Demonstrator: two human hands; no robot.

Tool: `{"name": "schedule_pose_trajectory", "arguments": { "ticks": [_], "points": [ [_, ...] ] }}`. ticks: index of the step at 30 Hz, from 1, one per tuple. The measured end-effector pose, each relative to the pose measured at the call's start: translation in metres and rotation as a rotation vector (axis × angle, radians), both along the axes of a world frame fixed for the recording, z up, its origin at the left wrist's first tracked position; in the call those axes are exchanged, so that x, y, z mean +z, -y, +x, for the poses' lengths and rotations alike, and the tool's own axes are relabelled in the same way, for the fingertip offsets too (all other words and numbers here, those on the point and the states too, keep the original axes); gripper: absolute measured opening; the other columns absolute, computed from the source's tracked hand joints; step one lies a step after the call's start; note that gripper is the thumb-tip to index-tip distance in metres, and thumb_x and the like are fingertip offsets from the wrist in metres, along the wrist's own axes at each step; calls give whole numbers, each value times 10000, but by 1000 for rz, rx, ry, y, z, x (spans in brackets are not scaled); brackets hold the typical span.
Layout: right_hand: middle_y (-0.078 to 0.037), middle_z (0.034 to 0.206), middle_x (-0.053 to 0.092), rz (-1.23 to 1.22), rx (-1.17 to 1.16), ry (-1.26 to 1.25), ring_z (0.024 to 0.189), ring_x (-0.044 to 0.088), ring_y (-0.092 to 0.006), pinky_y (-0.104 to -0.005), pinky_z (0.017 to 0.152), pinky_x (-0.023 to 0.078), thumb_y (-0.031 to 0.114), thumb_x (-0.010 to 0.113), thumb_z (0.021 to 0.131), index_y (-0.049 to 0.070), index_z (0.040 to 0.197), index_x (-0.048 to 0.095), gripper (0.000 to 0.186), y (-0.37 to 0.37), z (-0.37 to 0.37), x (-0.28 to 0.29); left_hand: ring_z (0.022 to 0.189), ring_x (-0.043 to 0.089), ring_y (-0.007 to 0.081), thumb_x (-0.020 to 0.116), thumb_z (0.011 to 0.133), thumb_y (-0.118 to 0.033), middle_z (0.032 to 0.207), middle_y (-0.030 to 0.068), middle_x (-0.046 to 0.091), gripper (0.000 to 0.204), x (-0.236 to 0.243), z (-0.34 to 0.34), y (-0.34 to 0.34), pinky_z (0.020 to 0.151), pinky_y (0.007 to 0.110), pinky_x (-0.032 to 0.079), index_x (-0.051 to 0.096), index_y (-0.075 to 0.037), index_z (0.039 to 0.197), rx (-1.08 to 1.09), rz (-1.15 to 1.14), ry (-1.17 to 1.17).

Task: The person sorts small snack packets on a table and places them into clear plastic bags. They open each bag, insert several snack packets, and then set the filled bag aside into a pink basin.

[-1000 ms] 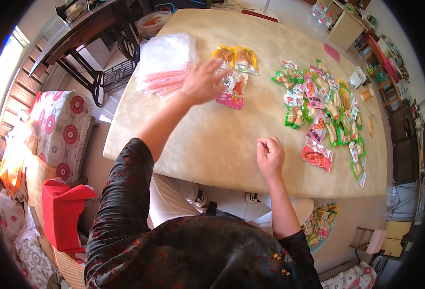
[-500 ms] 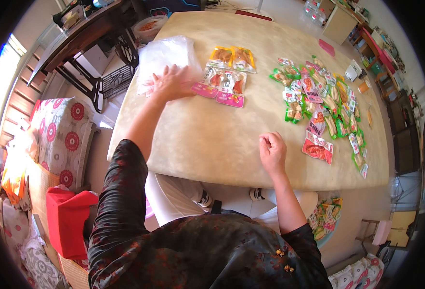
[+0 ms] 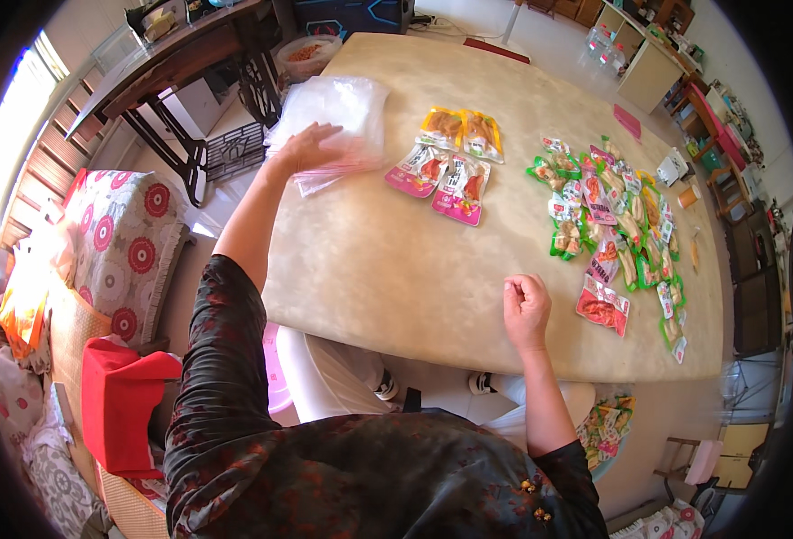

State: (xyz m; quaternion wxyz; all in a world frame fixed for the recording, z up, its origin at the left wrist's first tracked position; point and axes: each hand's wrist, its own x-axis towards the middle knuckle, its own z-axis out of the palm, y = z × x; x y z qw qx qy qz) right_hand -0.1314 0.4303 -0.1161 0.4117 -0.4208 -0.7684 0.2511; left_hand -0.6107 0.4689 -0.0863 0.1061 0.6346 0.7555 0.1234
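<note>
My left hand lies palm down across the left part of a stack of clear plastic bags, fingers stretched to the right and apart from any packet. The bags show a pinkish edge near my fingers. To their right are two yellow-edged food packets, with two white-and-pink meat packets just nearer to me. My right hand rests as a loose fist by the table's near edge, with nothing seen in it. A red-and-white packet lies right of that fist.
Many green-edged food packets lie spread over the right side of the table. Beyond them stand a white box and a brown cup. A tub of more packets sits below the table's near right edge.
My left hand has slid left over the plastic bags, away from the meat packets. My right fist stays near the table's edge. The whole view has shifted slightly.
</note>
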Motion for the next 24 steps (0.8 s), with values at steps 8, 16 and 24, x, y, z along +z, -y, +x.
{"name": "schedule_pose_trajectory", "arguments": {
  "ticks": [8, 16, 24],
  "points": [
    [-94, 753, 557, 13, -18, 39, 639, 566, -208, -308, 587, 467, -10, 599, 811, 13, 815, 593, 24, -1, 2, 0, 903, 623, 359, 559, 812, -149, 929, 181, 665, 194, 6, -1, -1, 799, 427, 486, 707, -87, 923, 61, 208, -36],
    [-94, 750, 554, 8, -17, 20, 645, 567, -212, -309, 592, 461, -9, 598, 812, 10, 813, 587, 23, 0, 1, 2, 859, 638, 356, 562, 826, -171, 883, 176, 665, 182, 23, 1, -3, 745, 416, 504, 712, -122, 916, 144, 317, -65],
    [-105, 746, 556, 22, -34, -19, 646, 572, -228, -324, 594, 461, 5, 607, 811, 10, 810, 589, 19, -1, 3, -2, 779, 662, 252, 674, 785, -204, 829, 125, 692, 177, 53, 34, -2, 695, 344, 503, 716, -63, 883, 177, 267, -7]
  ]
}}
